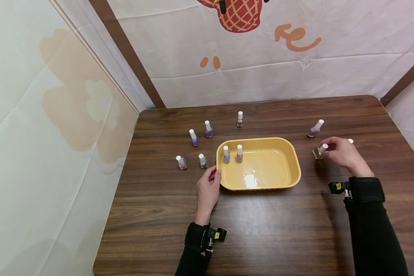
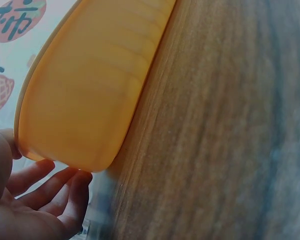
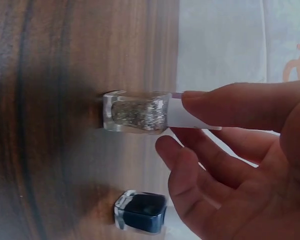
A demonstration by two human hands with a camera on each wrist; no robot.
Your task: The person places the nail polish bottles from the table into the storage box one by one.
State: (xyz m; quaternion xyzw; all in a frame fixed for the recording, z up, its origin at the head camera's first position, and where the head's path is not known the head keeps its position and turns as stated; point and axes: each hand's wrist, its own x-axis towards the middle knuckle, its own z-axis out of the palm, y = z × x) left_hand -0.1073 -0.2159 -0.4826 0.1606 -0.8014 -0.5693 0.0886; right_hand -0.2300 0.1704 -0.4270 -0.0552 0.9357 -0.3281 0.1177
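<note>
My right hand (image 1: 345, 155) pinches the white cap of a clear nail polish bottle (image 3: 137, 112) with silvery glitter, between thumb and fingers. The bottle stands to the right of a yellow tray (image 1: 262, 186), its base close over the table. Beside that hand is a dark blue nail polish bottle (image 3: 145, 212), mostly hidden by the hand in the head view. My left hand (image 1: 208, 191) holds the tray's left end, thumb at the rim and fingertips against the outer wall. Inside the tray, at its left end, a blue bottle (image 1: 226, 156) and a pink bottle (image 1: 239, 155) stand upright.
A mauve bottle (image 1: 314, 131) stands behind my right hand. Left of the tray are two purple bottles (image 1: 209, 132) (image 1: 194, 141), a pinkish bottle (image 1: 182, 164) and a glittery bottle (image 1: 202, 163). Another bottle (image 1: 239, 122) stands behind the tray, near the wooden table's (image 1: 151, 230) back edge.
</note>
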